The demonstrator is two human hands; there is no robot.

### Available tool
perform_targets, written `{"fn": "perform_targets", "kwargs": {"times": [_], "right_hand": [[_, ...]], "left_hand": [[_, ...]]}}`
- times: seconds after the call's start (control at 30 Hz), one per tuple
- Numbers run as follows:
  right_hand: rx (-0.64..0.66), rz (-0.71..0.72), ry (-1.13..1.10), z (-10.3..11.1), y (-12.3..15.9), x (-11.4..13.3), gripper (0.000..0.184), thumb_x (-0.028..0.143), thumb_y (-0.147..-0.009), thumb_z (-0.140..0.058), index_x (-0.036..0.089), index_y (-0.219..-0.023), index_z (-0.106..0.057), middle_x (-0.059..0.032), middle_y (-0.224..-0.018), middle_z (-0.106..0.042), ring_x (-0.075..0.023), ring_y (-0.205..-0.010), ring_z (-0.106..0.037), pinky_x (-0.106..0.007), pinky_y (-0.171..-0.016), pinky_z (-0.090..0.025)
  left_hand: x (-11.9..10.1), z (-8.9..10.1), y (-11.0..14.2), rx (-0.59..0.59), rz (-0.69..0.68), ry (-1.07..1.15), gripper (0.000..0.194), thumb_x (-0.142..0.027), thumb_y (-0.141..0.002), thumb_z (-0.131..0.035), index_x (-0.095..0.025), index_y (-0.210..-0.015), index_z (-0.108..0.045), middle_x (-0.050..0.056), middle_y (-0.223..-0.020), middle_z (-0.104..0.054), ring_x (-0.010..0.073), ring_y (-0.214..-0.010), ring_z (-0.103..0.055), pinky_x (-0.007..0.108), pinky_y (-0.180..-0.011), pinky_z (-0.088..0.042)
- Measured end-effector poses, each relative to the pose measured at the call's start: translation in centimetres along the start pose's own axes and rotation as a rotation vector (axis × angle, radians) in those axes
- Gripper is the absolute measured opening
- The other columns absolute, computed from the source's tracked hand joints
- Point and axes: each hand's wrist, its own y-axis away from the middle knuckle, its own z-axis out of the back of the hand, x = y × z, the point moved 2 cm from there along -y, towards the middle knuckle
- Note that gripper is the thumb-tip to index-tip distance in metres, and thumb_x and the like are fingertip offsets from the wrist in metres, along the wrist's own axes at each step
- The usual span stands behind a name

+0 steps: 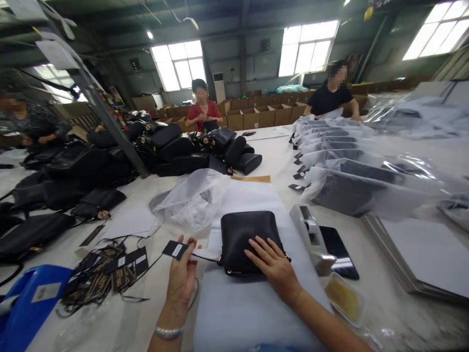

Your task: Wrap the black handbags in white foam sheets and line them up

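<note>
A black handbag (pixel 234 234) lies flat on white wrapping sheets (pixel 227 313) in front of me. My right hand (pixel 273 264) rests on it with the fingers spread. To the bag's left, my left hand (pixel 183 269) pinches a black hang tag (pixel 176 250) with a white label between thumb and fingers. A dark cord runs from the tag side to the bag's left edge. Left of that hand is a heap of black and gold hang tags (pixel 110 269) with cords. Crumpled clear plastic (pixel 194 198) lies just beyond the bag.
Black bags (pixel 176 151) are piled at the back left, beside a slanted metal post (pixel 110 122). At right are a tape dispenser (pixel 311 239), a dark phone (pixel 339 252), a yellow block in a tray (pixel 344 298), stacked boards (pixel 421 249) and wrapped bags (pixel 351 186). Several people work beyond.
</note>
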Motion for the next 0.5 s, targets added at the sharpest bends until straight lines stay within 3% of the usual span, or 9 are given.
{"fn": "perform_targets", "kwargs": {"times": [0.1,0.2,0.3,0.37,0.43,0.5], "right_hand": [[0.082,-0.028,-0.021,-1.3,1.2,0.3,0.059,0.000,-0.092,-0.039,0.023,-0.146,-0.044,-0.0058,-0.154,-0.041,-0.0272,-0.144,-0.032,-0.051,-0.112,-0.042],[0.162,-0.052,-0.108,-1.2,1.6,0.3,0.072,-0.006,-0.082,-0.039,0.022,-0.149,-0.041,-0.0062,-0.156,-0.036,-0.0271,-0.147,-0.027,-0.054,-0.115,-0.036],[0.261,-0.076,-0.251,0.3,1.3,-0.2,0.075,0.001,-0.076,-0.049,0.021,-0.148,-0.042,-0.0064,-0.159,-0.031,-0.0283,-0.148,-0.022,-0.055,-0.119,-0.029],[0.290,-0.087,-0.336,1.8,1.1,-0.4,0.069,0.011,-0.078,-0.056,0.021,-0.145,-0.047,-0.0069,-0.159,-0.032,-0.0289,-0.148,-0.023,-0.055,-0.119,-0.027],[0.239,-0.107,-0.367,3.3,1.4,-0.5,0.060,0.017,-0.083,-0.060,0.021,-0.141,-0.051,-0.0081,-0.155,-0.040,-0.0275,-0.146,-0.029,-0.053,-0.119,-0.028],[0.125,-0.161,-0.332,4.9,2.1,-0.7,0.051,0.017,-0.087,-0.059,0.021,-0.138,-0.054,-0.0088,-0.147,-0.051,-0.0252,-0.143,-0.036,-0.051,-0.118,-0.031]], "left_hand": [[0.9,1.4,-1.2,-0.051,0.021,-0.110,0.042,-0.001,-0.083,-0.063,-0.023,-0.118,-0.059,0.004,-0.106,-0.072,0.0118,-0.091,-0.071,0.025,-0.083,-0.059],[0.3,3.3,-2.1,-0.127,-0.020,-0.199,0.040,-0.004,-0.079,-0.068,-0.022,-0.113,-0.056,0.005,-0.104,-0.072,0.0159,-0.092,-0.071,0.029,-0.080,-0.060],[-1.8,4.6,-1.9,-0.266,-0.156,-0.317,0.059,-0.012,-0.076,-0.073,-0.026,-0.127,-0.045,0.009,-0.127,-0.062,0.0233,-0.119,-0.061,0.043,-0.098,-0.052],[-3.2,4.2,-0.9,-0.311,-0.349,-0.493,0.076,-0.018,-0.073,-0.077,-0.028,-0.138,-0.038,0.011,-0.151,-0.041,0.0262,-0.141,-0.039,0.050,-0.115,-0.033],[-3.9,2.1,0.7,-0.165,-0.675,-0.832,0.070,-0.023,-0.077,-0.076,-0.027,-0.139,-0.044,0.010,-0.159,-0.030,0.0272,-0.148,-0.025,0.050,-0.122,-0.017],[-2.9,-1.2,2.9,0.200,-1.008,-1.179,0.049,-0.027,-0.087,-0.066,-0.026,-0.134,-0.053,0.010,-0.154,-0.040,0.0279,-0.146,-0.031,0.052,-0.122,-0.017]]}}
